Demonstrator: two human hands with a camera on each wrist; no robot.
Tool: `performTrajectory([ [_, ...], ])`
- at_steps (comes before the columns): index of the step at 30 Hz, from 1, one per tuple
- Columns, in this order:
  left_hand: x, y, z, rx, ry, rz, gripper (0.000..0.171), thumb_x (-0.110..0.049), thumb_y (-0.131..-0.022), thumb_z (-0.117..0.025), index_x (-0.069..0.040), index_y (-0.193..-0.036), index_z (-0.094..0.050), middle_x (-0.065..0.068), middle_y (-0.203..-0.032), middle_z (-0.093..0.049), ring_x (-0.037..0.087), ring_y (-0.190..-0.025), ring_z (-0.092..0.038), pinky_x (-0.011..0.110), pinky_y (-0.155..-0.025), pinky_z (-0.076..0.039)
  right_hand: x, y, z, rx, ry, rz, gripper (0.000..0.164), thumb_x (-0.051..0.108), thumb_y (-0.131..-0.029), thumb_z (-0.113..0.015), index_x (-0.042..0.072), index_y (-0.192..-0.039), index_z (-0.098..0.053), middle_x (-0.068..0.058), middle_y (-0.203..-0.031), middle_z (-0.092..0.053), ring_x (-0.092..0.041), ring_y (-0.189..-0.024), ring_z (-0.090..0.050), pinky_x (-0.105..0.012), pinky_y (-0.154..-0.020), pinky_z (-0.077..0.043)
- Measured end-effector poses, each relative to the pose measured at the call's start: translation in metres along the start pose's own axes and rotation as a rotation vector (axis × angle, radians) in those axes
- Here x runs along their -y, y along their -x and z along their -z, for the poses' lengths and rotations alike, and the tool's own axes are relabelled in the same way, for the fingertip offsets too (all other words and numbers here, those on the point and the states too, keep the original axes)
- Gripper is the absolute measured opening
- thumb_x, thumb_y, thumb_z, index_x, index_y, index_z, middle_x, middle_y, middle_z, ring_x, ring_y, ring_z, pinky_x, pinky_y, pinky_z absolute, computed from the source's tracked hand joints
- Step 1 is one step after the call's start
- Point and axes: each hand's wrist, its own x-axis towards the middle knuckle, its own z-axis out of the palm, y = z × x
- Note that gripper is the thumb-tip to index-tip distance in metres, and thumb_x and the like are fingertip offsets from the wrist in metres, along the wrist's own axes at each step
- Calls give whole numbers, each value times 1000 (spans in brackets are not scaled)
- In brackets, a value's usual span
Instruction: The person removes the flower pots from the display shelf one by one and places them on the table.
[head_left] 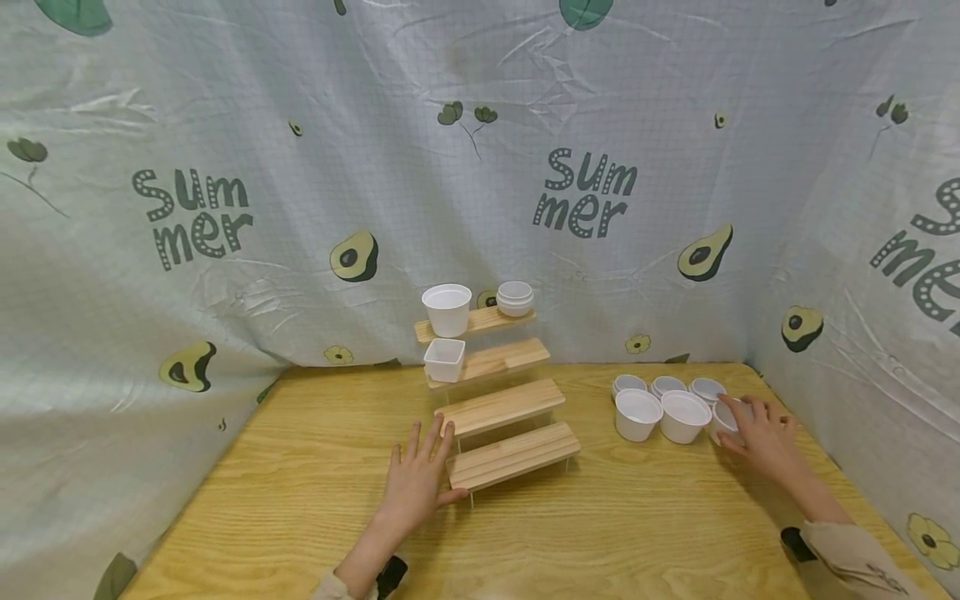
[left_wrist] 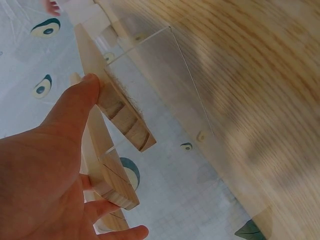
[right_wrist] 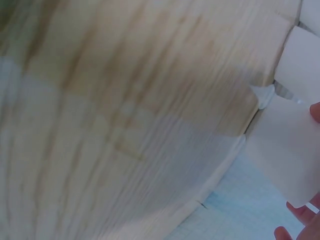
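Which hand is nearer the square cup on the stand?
Left hand, touching the stand at its left end, below the square cup. The right hand is farther off, gripping another white cup.

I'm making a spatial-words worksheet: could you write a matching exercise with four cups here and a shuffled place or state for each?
Column 1
1. Square cup
2. Tall cup on the stand
3. Short round cup on the stand
4. Rightmost front-row cup

Column 2
A. Top step, right end
B. Held in right grip
C. Second step down
D. Top step, left end

Pairs: 1-C, 2-D, 3-A, 4-B
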Motion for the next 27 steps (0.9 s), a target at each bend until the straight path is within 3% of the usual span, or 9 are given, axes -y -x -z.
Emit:
performTrajectory([
  [15, 0, 0, -2, 1, 6, 3, 91, -58, -66, -64, -8, -136, -34, 12, -144, -29, 42, -124, -35, 60, -86, -40, -4, -1, -9, -40, 27, 37, 64, 14, -66, -74, 9, -120, -40, -29, -106, -41, -49, -90, -38, -56, -63, -24],
  [27, 0, 1, -1, -12, -9, -6, 91, -58, -66, -64, -8, -136, -35, 12, -143, -31, 42, -124, -36, 59, -85, -42, -2, -2, -8, 23, 10, 1, 63, 17, -71, -71, 8, -123, -37, -29, -107, -40, -50, -94, -36, -57, -65, -25],
])
